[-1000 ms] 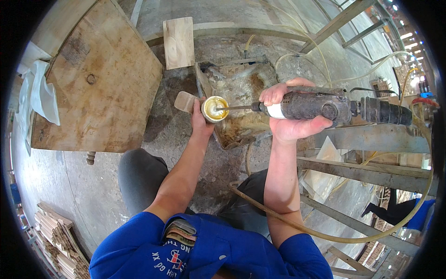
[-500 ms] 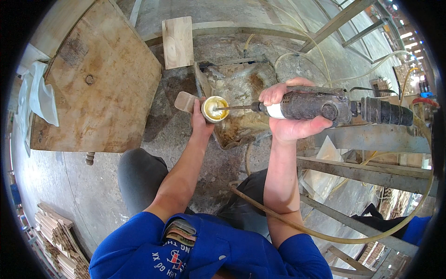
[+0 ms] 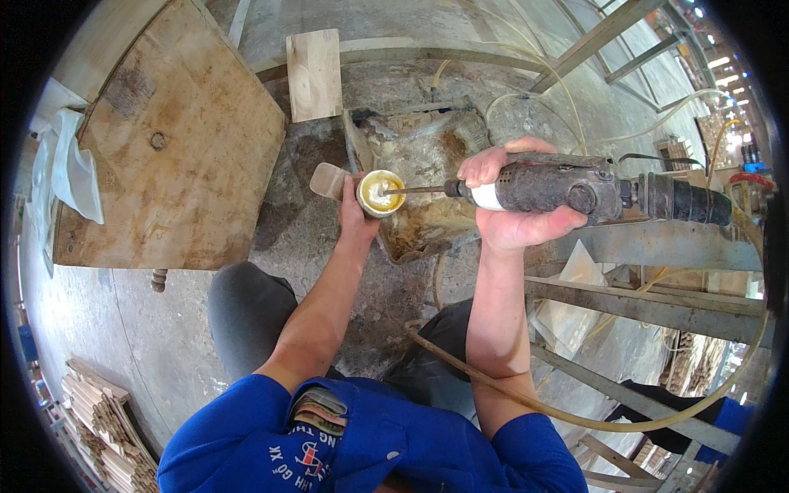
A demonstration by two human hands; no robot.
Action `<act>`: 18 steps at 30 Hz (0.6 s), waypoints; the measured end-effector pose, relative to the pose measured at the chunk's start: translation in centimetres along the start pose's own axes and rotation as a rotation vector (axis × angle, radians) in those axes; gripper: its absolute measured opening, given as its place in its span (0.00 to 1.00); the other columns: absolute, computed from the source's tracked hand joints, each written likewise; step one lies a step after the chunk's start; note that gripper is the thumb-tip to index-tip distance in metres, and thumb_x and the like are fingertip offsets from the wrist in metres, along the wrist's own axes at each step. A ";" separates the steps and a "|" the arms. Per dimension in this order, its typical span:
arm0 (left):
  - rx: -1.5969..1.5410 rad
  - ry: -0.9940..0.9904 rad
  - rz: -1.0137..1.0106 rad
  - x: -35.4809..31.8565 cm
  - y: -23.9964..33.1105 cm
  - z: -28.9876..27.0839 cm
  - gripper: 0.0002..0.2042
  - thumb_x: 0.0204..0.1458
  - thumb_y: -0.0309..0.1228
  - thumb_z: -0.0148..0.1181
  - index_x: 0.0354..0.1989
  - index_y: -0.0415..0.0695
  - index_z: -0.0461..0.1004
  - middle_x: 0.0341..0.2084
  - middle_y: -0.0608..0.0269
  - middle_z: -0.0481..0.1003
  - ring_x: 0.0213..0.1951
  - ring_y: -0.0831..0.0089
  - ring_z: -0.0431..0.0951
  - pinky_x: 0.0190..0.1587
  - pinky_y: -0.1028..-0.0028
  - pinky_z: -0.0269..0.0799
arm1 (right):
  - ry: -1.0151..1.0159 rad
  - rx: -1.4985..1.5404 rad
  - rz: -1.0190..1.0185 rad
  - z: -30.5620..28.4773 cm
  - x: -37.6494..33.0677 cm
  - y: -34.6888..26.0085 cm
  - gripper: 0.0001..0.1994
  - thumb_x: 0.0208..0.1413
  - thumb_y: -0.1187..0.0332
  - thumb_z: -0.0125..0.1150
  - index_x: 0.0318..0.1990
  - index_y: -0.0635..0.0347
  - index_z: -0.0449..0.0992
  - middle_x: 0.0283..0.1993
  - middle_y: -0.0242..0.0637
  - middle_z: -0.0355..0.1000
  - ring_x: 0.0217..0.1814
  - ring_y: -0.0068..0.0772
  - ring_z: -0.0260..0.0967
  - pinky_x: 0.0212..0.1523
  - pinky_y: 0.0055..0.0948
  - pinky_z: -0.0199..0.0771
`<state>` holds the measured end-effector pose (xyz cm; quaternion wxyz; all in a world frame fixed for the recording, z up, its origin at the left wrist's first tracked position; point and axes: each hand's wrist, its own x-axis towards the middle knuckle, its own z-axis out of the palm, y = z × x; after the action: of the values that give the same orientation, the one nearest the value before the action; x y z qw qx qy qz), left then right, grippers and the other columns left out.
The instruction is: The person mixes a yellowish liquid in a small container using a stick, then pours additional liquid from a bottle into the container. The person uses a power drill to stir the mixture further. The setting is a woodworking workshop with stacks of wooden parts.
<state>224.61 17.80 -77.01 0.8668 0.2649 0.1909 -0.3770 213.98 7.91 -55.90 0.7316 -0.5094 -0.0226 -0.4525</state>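
Observation:
My left hand (image 3: 353, 223) is closed round a small pale cup (image 3: 371, 211), tilted so its mouth shows. Inside lies a white and yellow paste (image 3: 379, 193). A flat, brownish, rounded piece (image 3: 328, 180) juts out beyond that hand; whether it is joined to the cup I cannot tell. Level with the cup, my right hand (image 3: 511, 231) grips a dark, worn power drill (image 3: 538, 183) near its front, thumb below and fingers over the top. The drill's long thin rod (image 3: 417, 190) points left, its tip in the paste.
Below the cup and drill lies a stained, shallow tray (image 3: 400, 238). A large wooden panel (image 3: 189, 181) stands at left, a small board (image 3: 314, 76) beyond. Metal frames (image 3: 641, 301) and a yellowish hose (image 3: 575, 417) are at right. Wood strips (image 3: 103, 411) lie stacked lower left.
Both hands, the cup and the drill keep almost the same place. The white patch in the paste looks slightly different. Dark and blue cloth at the lower right has shifted a little.

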 end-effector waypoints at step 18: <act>0.030 0.018 -0.014 0.1 -0.1 -0.1 0.18 0.59 0.45 0.40 0.45 0.44 0.65 0.41 0.60 0.72 0.45 0.65 0.72 0.48 0.64 0.69 | -0.016 -0.026 0.006 -0.3 -0.1 0.0 0.48 0.30 0.20 0.39 0.43 0.57 0.65 0.22 0.36 0.65 0.24 0.32 0.62 0.28 0.35 0.65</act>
<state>224.57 17.73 -77.13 0.8584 0.2798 0.1950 -0.3832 213.79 7.71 -56.05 0.7259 -0.5228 -0.0213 -0.4465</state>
